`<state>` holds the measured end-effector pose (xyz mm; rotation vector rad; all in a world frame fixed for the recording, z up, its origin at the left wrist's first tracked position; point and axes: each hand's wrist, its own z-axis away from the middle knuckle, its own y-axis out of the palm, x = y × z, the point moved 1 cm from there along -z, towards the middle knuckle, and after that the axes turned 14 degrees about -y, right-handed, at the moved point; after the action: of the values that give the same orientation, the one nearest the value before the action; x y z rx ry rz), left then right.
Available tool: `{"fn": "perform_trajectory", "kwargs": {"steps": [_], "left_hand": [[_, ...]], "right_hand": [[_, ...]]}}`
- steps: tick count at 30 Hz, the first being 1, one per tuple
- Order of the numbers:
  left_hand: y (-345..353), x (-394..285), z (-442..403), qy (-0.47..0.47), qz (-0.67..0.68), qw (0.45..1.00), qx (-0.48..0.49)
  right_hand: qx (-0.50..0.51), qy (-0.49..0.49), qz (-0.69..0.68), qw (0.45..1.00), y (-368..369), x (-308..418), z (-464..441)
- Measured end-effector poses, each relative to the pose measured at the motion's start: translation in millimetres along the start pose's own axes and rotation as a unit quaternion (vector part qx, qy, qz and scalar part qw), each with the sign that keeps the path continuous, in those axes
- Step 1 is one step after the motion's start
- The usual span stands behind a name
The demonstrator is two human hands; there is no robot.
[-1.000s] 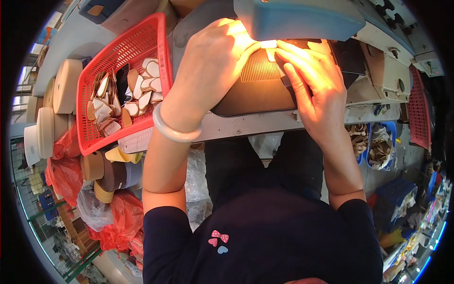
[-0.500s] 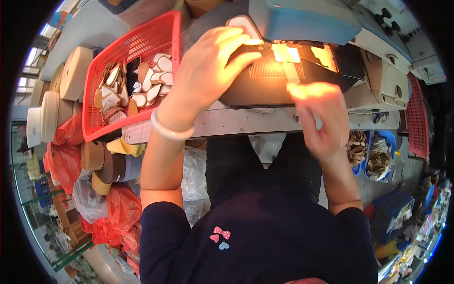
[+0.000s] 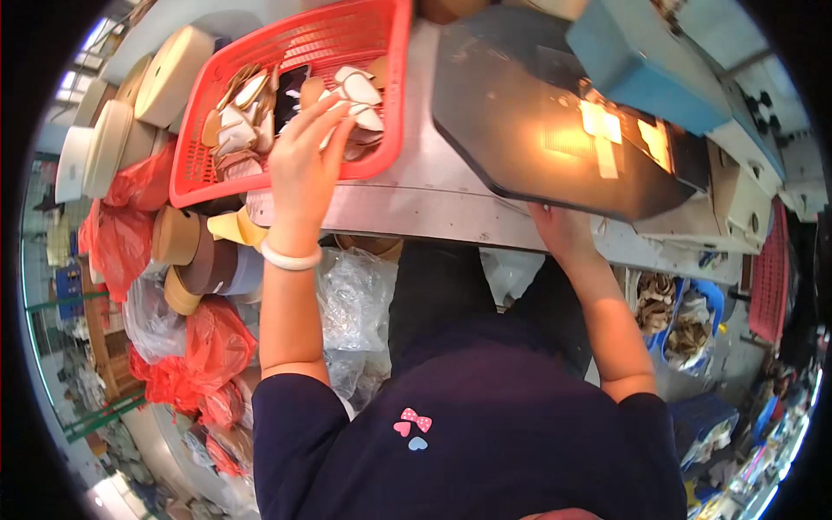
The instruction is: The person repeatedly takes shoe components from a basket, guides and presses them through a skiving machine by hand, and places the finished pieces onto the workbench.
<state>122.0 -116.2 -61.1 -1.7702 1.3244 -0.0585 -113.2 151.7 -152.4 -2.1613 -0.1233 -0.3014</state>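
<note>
My left hand (image 3: 303, 165) is over the near right part of a red basket (image 3: 397, 113). Its fingers are stretched out and the thumb stands apart, at the white padded pieces (image 3: 360, 87) piled there. One white piece shows between finger and thumb; a firm grip on it cannot be made out. My right hand (image 3: 568, 232) is at the front edge of the table, under the rim of a black machine plate (image 3: 494, 113). Its fingertips are mostly hidden by that rim. A bright lamp lights a pale strip (image 3: 605, 139) on the plate.
A blue machine head (image 3: 650, 74) overhangs the plate. Rolls of tape-like material (image 3: 173, 78) and red plastic bags (image 3: 217, 347) stand at the left. Below the table at the right are blue baskets (image 3: 693, 321) with scraps. The grey table edge (image 3: 416, 208) runs across the front.
My left hand has moved from the machine plate left to the basket. My right hand has left the lit strip and dropped to the table edge. The white piece is off the plate.
</note>
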Motion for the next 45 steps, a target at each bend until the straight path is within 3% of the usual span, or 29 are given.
{"fn": "perform_trajectory", "kwargs": {"steps": [3, 8, 9, 12, 15, 18, 20, 22, 24, 25, 28, 29, 33, 34, 36, 38, 40, 41, 45], "left_hand": [[4.3, -5.8, 10.7, -0.03, 0.02, 0.999, -0.024], [11.4, -22.2, 31.4, 0.001, 0.004, 0.999, -0.037], [12.9, -25.6, 34.9, 0.008, 0.003, 0.999, -0.036], [18.7, -29.5, 42.2, 0.01, -0.024, 0.997, -0.077], [21.7, -27.2, 46.0, 0.011, -0.029, 0.996, -0.088], [23.4, -27.8, 48.0, 0.009, -0.032, 0.995, -0.092], [25.3, -27.4, 49.3, 0.008, -0.038, 0.995, -0.092], [26.6, -25.5, 50.9, 0.01, -0.048, 0.995, -0.088], [25.5, -25.7, 51.2, 0.009, -0.057, 0.995, -0.078], [25.0, -26.3, 51.6, 0.009, -0.065, 0.995, -0.075], [23.8, -30.8, 54.5, 0.004, -0.066, 0.995, -0.072], [22.7, -32.8, 55.2, 0.001, -0.065, 0.995, -0.072], [14.2, -45.4, 68.3, -0.024, 0.03, 0.992, -0.117], [10.7, -51.5, 68.3, -0.008, 0.044, 0.991, -0.124], [3.9, -65.6, 62.6, 0.025, 0.078, 0.987, -0.136], [-1.1, -92.9, 43.7, 0.076, 0.112, 0.986, -0.099], [1.2, -119.3, 22.9, 0.117, 0.199, 0.973, -0.026], [7.6, -138.2, 8.8, 0.146, 0.196, 0.969, -0.027], [44.7, -171.4, -21.9, 0.167, 0.21, 0.961, 0.072]], "right_hand": [[-0.01, -0.005, -0.051, 0.999, 10.3, -7.4, -1.0], [0.019, 0.046, -0.138, 0.989, 6.7, -9.2, -5.7], [0.013, 0.01, -0.103, 0.995, 6.8, -9.1, -7.5], [-0.043, 0.089, -0.207, 0.973, 10.6, -4.1, -10.8], [0.018, 0.017, -0.075, 0.997, 1.3, -2.4, -13.8], [-0.024, 0.014, -0.086, 0.996, 0.1, -2.3, -17.9], [-0.003, 0.076, -0.13, 0.989, 0.1, -8.4, -6.3], [0.037, 0.062, -0.092, 0.993, -6.9, -12.3, 8.4], [0.101, -0.03, 0.027, 0.994, -17.1, -12.4, 20.2], [0.029, -0.084, 0.024, 0.996, -16.7, -9.8, 16.3], [0.074, 0.023, -0.048, 0.996, -14.9, -3.1, 26.5], [0.054, 0.008, -0.062, 0.997, -17.3, -1.1, 27.0], [-0.023, -0.146, -0.097, 0.984, -64.6, 36.3, 11.2], [-0.05, -0.172, -0.143, 0.973, -77.7, 45.3, 10.2], [-0.034, -0.215, -0.099, 0.971, -113.5, 60.6, -4.7], [-0.04, -0.142, -0.05, 0.988, -139.0, 64.9, -24.2], [-0.143, 0.027, -0.091, 0.985, -133.7, 58.8, -41.8], [-0.148, 0.071, -0.099, 0.981, -132.9, 52.0, -53.5], [-0.099, 0.03, 0.026, 0.994, -134.6, 33.2, -72.6]]}}
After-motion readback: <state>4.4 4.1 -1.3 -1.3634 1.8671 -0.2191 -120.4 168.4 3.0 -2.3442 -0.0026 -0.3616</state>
